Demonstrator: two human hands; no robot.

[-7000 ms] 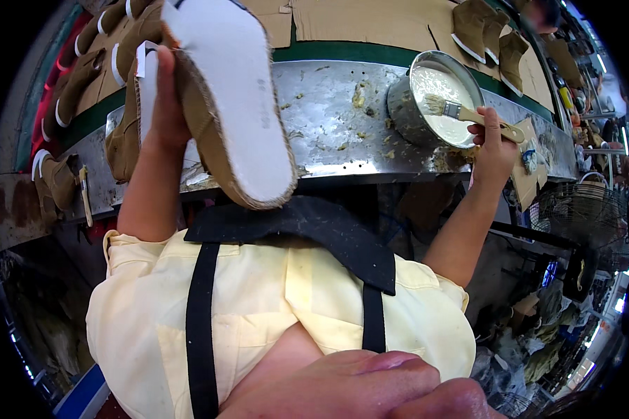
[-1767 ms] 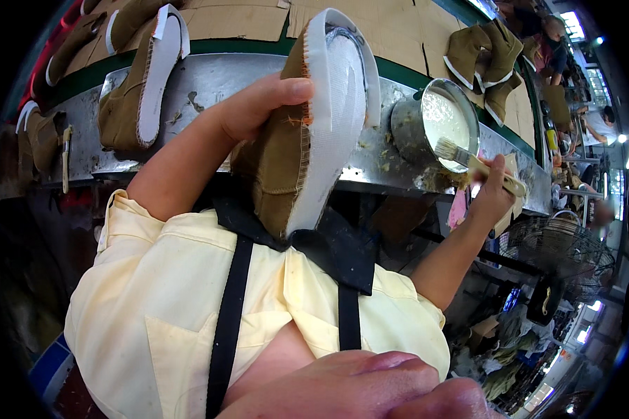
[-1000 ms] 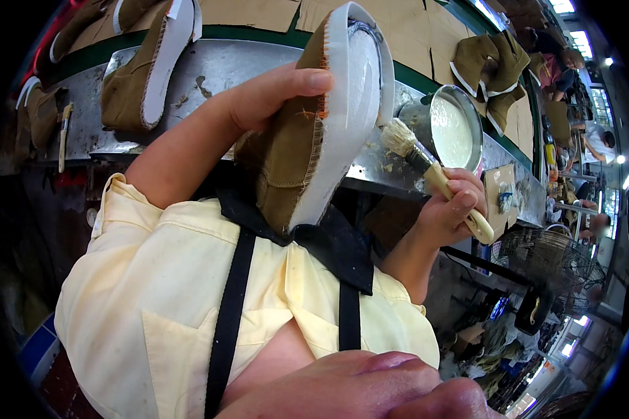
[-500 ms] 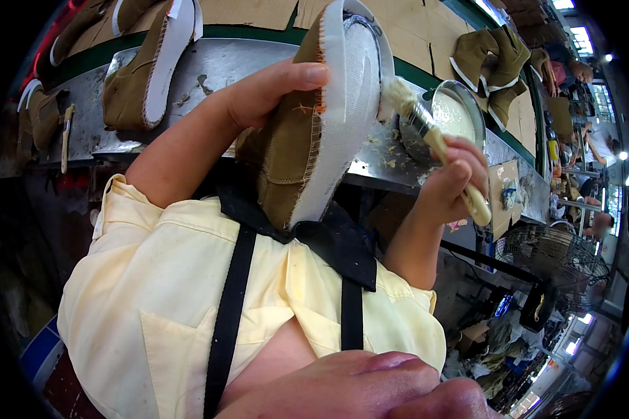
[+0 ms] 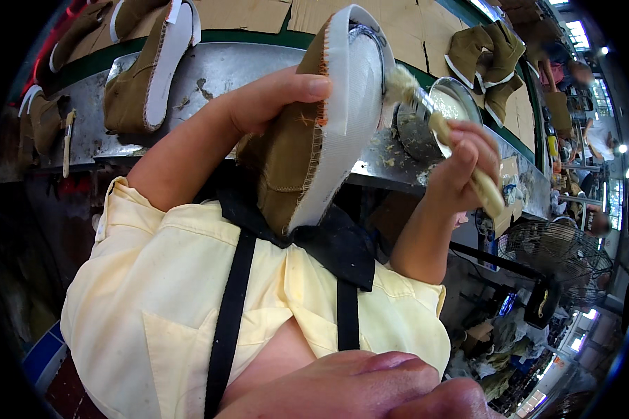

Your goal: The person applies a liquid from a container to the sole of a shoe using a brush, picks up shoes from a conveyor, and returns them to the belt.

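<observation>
My left hand (image 5: pixel 279 98) grips a brown boot (image 5: pixel 281 164) around its upper, thumb lying along the orange-stitched edge. The boot is tilted with its white sole (image 5: pixel 356 105) facing up, one end resting against my black apron (image 5: pixel 335 244). Closed around the pale handle of a paintbrush (image 5: pixel 440 129) is my right hand (image 5: pixel 468 164). Its bristles are right beside the sole's right edge; whether they touch it I cannot tell. Behind that hand stands a metal bowl (image 5: pixel 476 105) of creamy white paste, partly hidden by the hand and brush.
Another brown boot (image 5: pixel 129 91) lies on the metal bench (image 5: pixel 213 63) to the left, near a second brush (image 5: pixel 68 143). Several boots (image 5: pixel 486 56) stand on cardboard (image 5: pixel 398 28) at the back. A caged fan (image 5: pixel 555 255) is at right, and other people are farther off.
My right hand and the brush have shifted slightly to the right, and the handle's end has dropped. The left hand keeps the boot nearly in place.
</observation>
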